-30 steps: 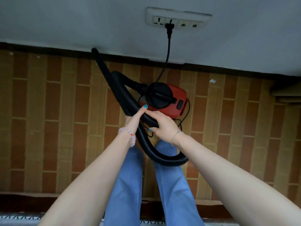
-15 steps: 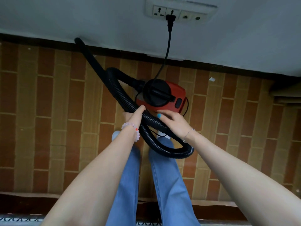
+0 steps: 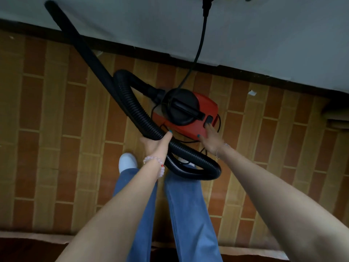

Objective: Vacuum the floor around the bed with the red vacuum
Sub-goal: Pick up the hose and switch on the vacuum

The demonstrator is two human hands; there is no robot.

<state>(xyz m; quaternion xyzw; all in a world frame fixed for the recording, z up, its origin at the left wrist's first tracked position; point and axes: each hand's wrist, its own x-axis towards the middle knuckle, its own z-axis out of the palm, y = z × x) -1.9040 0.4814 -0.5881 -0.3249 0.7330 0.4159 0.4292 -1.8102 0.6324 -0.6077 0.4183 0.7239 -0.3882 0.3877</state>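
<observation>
Left hand (image 3: 156, 144) grips the ribbed black hose (image 3: 136, 108), fingers and thumb curled round it, at about seven o'clock from the red vacuum (image 3: 209, 105). Right hand (image 3: 211, 138) is flat and loosely spread at the vacuum's five o'clock. Its fingers are straight, and one fingertip touches the black switch (image 3: 208, 120) on the red casing. The nails of both hands are painted teal.

The vacuum sits on the floor (image 3: 56, 110) almost at the centre of the view, a shade toward one o'clock. A round black lid (image 3: 181, 108) with a handle bar covers its top. No lettering on the casing can be read.

The hose leaves the body at its nine o'clock side, arches up and runs down through the left hand. It then loops round at six o'clock, in front of the person's legs. A rigid black tube (image 3: 79, 40) runs up from the hose toward eleven o'clock, crossing the dark skirting board (image 3: 151, 51) onto the pale wall (image 3: 264, 35). A black power cord (image 3: 200, 44) rises from the vacuum toward twelve o'clock to a plug (image 3: 206, 6) at the top edge of the view.

A pale bead bracelet (image 3: 156, 165) circles the left wrist and a thin chain (image 3: 221, 150) the right. Blue jeans (image 3: 188, 214) fill the six o'clock area, with a white shoe (image 3: 127, 161) just beside the left wrist. The floor is patterned in brown and tan bricks, and a small white scrap (image 3: 252, 93) lies on it at two o'clock, near the skirting.
</observation>
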